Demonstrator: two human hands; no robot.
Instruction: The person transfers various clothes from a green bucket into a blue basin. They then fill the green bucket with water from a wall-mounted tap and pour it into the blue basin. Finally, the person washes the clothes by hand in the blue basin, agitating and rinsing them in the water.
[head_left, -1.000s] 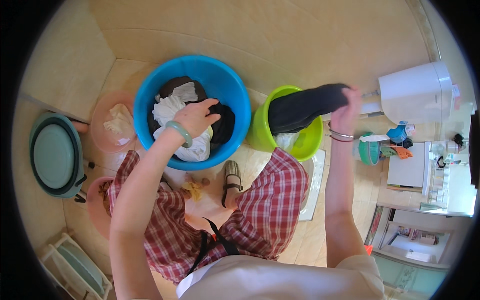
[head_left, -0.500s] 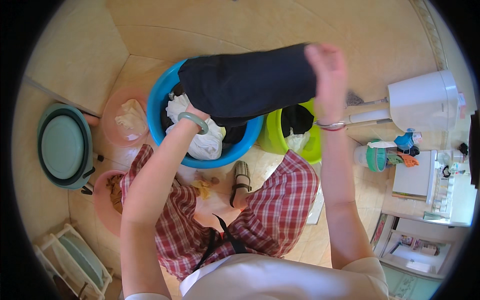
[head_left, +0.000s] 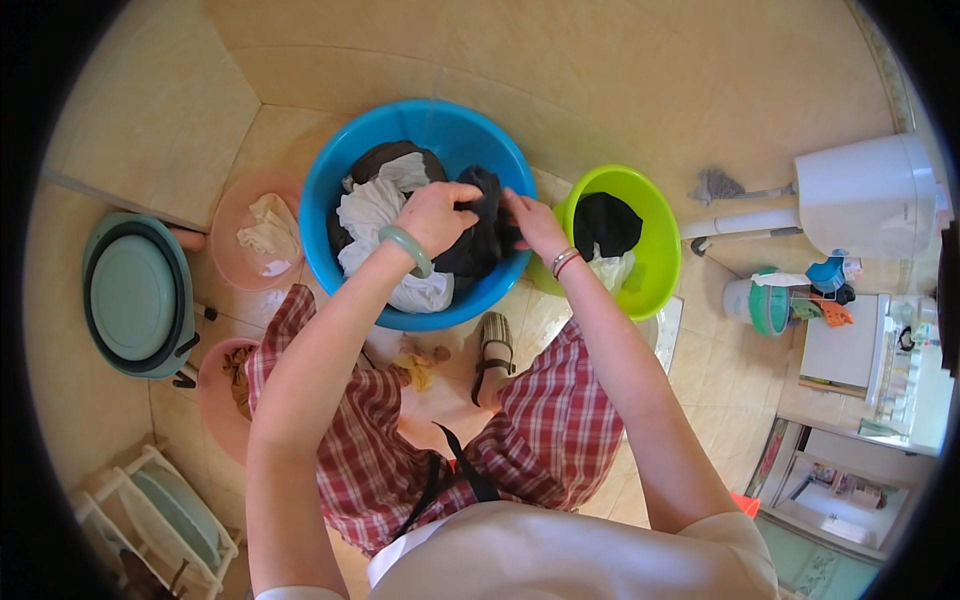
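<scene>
A black garment (head_left: 484, 235) is bunched up in the right part of the blue tub (head_left: 440, 118). My left hand (head_left: 437, 217), with a pale green bangle at the wrist, is closed on the garment's left side, thumb and fingers curled. From the right, my right hand (head_left: 538, 228) grips its other side; some of its fingers are hidden behind the cloth. White cloth (head_left: 372, 215) and a dark brown cloth (head_left: 395, 160) lie heaped in the tub's left part.
Right of the tub stands a lime green bucket (head_left: 655, 255) with black and white cloth inside. Pink basins (head_left: 225, 235) and a folding grey-green basin (head_left: 140, 290) are at the left. A white toilet tank (head_left: 865, 195) and a toilet brush (head_left: 717, 186) are at the right.
The black garment, stretched out above the tub before, is now lowered and gathered up in it. My right hand has come down and left, close to my left hand.
</scene>
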